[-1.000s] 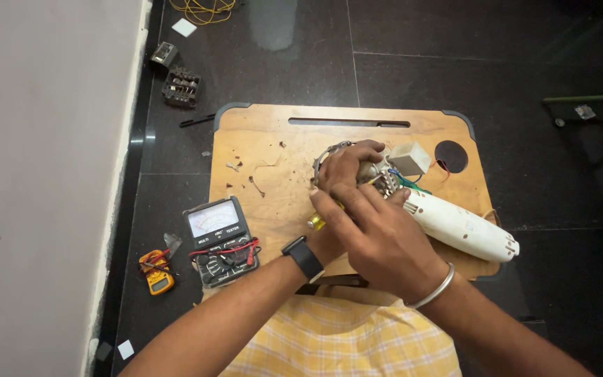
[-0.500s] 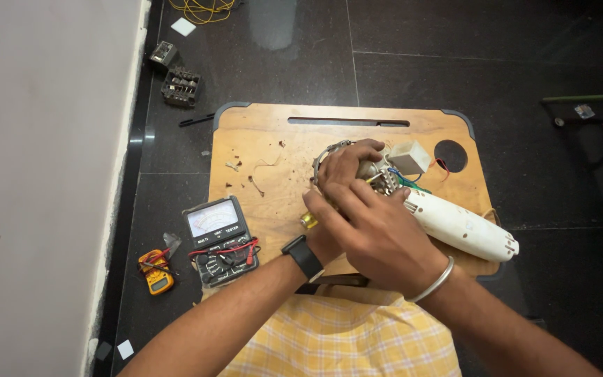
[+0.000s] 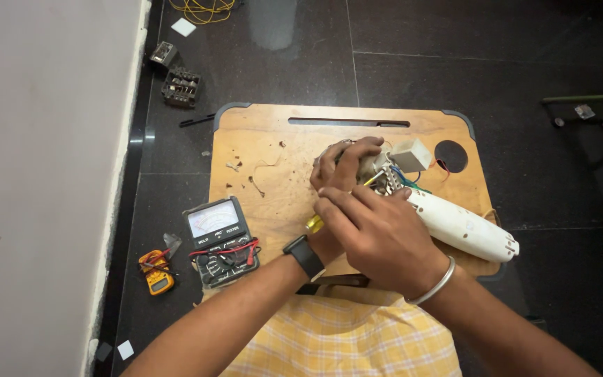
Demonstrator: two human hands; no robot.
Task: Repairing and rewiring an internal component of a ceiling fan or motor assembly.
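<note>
Your right hand (image 3: pixel 378 237) is curled down over a screwdriver, of which only the yellow handle end (image 3: pixel 313 223) shows. Your left hand (image 3: pixel 347 167) clasps the opened end of one white appliance (image 3: pixel 462 227), which lies slantwise across the right half of the wooden board (image 3: pixel 259 139). Its long white shell is closed and smooth; at the open end, coloured wires (image 3: pixel 403 178) and one pale boxy part (image 3: pixel 412 155) are exposed. Two meters are close by: a grey analogue multimeter (image 3: pixel 221 241) on the board's left edge and a small yellow meter (image 3: pixel 155 272) on the floor. The floor (image 3: pixel 413 56) is dark polished tile; a pale wall (image 3: pixel 43 174) stands to your left.
</note>
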